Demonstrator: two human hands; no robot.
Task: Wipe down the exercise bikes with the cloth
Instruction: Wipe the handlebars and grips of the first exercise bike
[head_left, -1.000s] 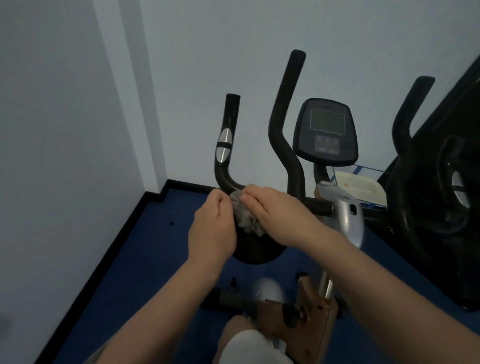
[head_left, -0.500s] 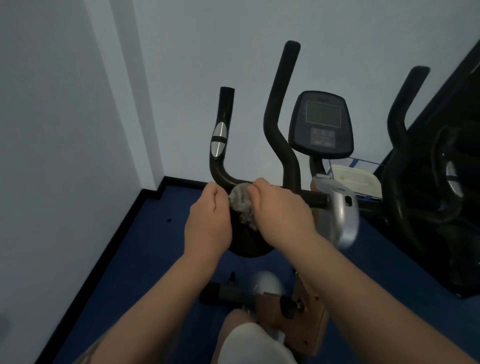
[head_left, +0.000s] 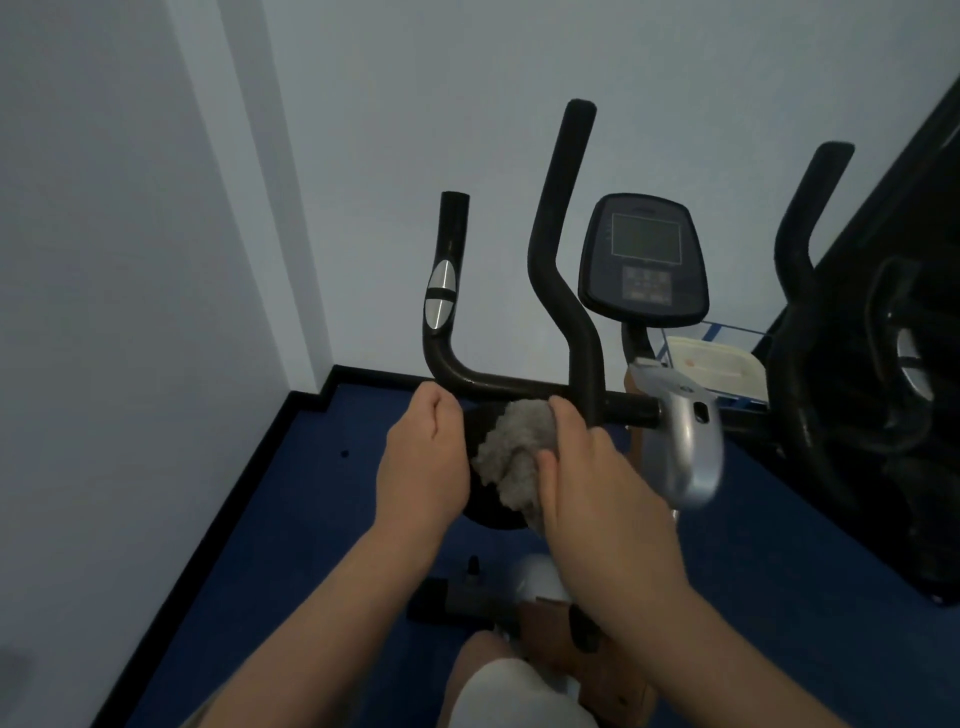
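A dark blue floor (head_left: 270, 545) with a black skirting strip along the walls carries everything. The exercise bike (head_left: 576, 384) stands on it near the centre. At three o'clock stands a second black machine (head_left: 883, 415). A small dark speck (head_left: 344, 453) lies at nine o'clock.

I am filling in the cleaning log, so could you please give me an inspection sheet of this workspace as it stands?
Surface: blue floor with black skirting.
Job's things: grey cloth bunched against the black handlebar of the exercise bike; dark console behind, screen off.
Clutter: pale lidded box on the floor behind the bike.
Grippers: right hand holds the cloth; left hand curled beside it, its grip hidden.
Cables: nothing seen.
Surroundings: white corner walls; a second black machine at right.
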